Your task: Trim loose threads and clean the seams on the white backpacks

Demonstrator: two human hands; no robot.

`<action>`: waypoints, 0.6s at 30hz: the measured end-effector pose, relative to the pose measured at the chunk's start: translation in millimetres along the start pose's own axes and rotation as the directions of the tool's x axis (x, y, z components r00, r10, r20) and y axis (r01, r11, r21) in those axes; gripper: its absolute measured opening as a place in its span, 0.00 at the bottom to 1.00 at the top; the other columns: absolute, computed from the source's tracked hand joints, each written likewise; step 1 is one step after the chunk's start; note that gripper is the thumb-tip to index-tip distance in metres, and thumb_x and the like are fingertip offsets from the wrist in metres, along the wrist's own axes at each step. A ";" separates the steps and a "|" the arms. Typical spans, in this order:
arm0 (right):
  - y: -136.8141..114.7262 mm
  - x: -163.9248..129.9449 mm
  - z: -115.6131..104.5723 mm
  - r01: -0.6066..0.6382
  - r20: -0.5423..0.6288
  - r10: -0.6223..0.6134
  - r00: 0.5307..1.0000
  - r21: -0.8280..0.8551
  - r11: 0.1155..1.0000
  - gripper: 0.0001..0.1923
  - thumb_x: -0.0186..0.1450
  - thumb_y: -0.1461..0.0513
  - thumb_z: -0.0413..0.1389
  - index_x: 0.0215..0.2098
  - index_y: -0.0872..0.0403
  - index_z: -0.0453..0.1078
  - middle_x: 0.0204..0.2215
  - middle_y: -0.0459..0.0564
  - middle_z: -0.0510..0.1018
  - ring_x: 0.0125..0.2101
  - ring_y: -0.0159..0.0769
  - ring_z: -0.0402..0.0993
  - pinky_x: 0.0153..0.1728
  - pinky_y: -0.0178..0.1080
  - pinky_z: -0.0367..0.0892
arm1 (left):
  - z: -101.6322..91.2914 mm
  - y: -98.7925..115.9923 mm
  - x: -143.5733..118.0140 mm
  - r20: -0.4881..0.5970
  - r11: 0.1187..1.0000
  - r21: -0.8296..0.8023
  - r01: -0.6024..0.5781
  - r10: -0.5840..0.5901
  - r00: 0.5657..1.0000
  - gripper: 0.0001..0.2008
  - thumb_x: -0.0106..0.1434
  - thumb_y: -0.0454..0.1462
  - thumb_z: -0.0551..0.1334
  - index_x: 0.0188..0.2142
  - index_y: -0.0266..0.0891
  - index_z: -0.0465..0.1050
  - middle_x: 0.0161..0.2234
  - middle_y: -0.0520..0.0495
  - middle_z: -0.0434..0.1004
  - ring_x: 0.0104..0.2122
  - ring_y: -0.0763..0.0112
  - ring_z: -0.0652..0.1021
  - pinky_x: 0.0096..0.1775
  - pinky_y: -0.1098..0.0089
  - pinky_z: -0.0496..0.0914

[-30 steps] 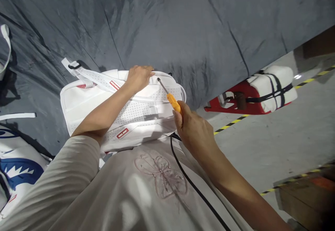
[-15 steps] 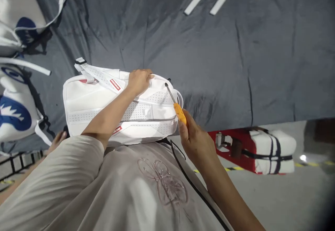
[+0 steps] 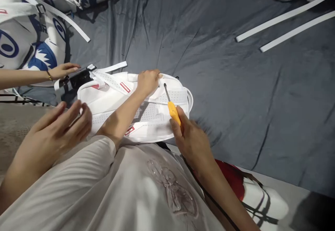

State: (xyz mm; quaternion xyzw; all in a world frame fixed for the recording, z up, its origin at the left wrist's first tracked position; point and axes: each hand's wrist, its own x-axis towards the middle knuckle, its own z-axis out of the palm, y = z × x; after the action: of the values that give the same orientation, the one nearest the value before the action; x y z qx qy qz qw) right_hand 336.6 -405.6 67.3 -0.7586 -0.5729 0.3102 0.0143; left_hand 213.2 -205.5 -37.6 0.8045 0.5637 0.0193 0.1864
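Observation:
A white backpack with dotted straps and small red labels lies on its side against the front of my shirt. My left hand grips its far edge, fingers curled over the rim, with the fingertips partly hidden. In my right hand is an orange-handled tool with a thin metal shaft and a dark tip; its exact kind is unclear. The tip is at the backpack's upper right, close to my left hand. Whether it touches the fabric, I cannot tell.
Grey cloth covers the table. Several white-and-blue bags are piled at the left. Another person's hands reach in there, near a black buckle. White straps lie at upper right; a red-and-white bag is at lower right.
The view has shifted, so the table and bags appear further right. Another person's hands have come in from the left. The tool's tip has moved closer to my left hand.

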 end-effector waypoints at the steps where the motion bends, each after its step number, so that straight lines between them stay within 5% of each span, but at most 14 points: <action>1: -4.9 0.4 0.8 -0.011 0.009 0.011 1.000 -0.021 1.000 0.30 0.76 0.50 0.40 0.71 0.53 0.56 0.40 0.58 0.80 0.39 0.47 0.78 0.37 0.41 0.68 | 0.1 -0.7 -0.6 0.003 1.000 -0.001 -0.001 0.001 1.000 0.17 0.73 0.42 0.52 0.49 0.44 0.79 0.44 0.42 0.83 0.45 0.55 0.80 0.47 0.60 0.68; 18: -34.3 7.8 4.1 -0.110 0.062 0.112 0.992 -0.038 0.993 0.31 0.77 0.51 0.37 0.73 0.54 0.49 0.46 0.61 0.80 0.41 0.50 0.79 0.38 0.43 0.69 | 2.2 -4.3 -2.6 -0.030 0.999 0.001 -0.049 0.049 0.998 0.17 0.73 0.42 0.52 0.49 0.43 0.78 0.44 0.41 0.83 0.45 0.56 0.80 0.46 0.61 0.68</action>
State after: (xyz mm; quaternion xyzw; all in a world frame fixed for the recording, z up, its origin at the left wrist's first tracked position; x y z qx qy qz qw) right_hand 306.2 -388.3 73.4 -0.7791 -0.5352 0.3247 -0.0344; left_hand 209.0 -207.1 -40.5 0.8176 0.5466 0.0361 0.1774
